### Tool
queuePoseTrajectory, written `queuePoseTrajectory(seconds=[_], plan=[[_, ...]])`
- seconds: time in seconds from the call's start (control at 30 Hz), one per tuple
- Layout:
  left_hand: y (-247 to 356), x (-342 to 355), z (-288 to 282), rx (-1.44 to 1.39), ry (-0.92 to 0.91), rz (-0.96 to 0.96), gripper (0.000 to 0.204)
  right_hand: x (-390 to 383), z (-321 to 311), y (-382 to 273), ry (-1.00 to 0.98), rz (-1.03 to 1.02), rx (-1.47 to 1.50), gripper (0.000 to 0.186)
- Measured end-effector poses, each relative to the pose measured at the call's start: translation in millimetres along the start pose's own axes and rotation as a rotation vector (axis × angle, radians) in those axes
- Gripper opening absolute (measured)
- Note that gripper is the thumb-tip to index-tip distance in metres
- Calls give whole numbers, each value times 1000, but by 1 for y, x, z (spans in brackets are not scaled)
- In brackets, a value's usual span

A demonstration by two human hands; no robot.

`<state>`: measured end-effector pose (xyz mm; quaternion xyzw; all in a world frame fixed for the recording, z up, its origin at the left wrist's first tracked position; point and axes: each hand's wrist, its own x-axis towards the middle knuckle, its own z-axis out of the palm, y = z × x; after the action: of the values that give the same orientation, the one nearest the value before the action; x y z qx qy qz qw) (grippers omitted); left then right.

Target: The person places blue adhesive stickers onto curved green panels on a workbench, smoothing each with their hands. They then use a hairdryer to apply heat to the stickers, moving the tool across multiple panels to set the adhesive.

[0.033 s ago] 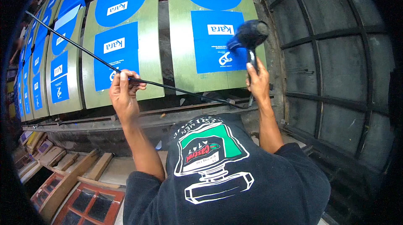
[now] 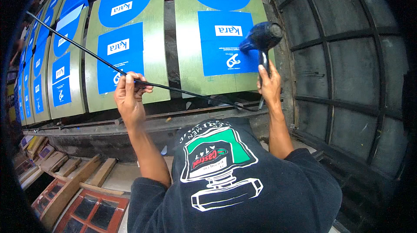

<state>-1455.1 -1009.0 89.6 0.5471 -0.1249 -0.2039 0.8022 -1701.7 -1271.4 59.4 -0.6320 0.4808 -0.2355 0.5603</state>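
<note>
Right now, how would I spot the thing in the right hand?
Find the row of green panels with blue stickers standing along the wall. In front of the rightmost one, the right hand grips a dark blue hair dryer. It alone is rounded with a nozzle, unlike the thin black cord the left hand holds.

hair dryer (image 2: 262, 37): 1 | black cord (image 2: 78, 46): 1 | hands: 2 | green-and-blue printed panels: about 7, far ones blurred
</note>
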Motion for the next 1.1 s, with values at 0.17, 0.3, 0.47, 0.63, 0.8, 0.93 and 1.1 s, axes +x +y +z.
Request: queuePoseTrajectory(seconds=[0.17,0.3,0.47,0.63,0.8,0.93,1.1], plan=[[-5,-1,1,-2,-14,3,22,2,6,3,-53,6,41,51],[0,6,-7,51,-18,39,21,-6,27,-3,-197,-34,83,48],[-1,6,-6,29,-27,9,21,1,1,3,32,18,73,40],[-7,5,-2,28,-43,7,21,-7,18,1,-44,56,138,42],[2,6,-3,22,-27,30,21,-11,29,2,-139,30,161,46],[-2,5,-4,38,-42,37,21,-3,1,1,-11,-11,91,41],[-6,1,5,40,-8,-5,21,-4,19,2,-134,26,96,49]])
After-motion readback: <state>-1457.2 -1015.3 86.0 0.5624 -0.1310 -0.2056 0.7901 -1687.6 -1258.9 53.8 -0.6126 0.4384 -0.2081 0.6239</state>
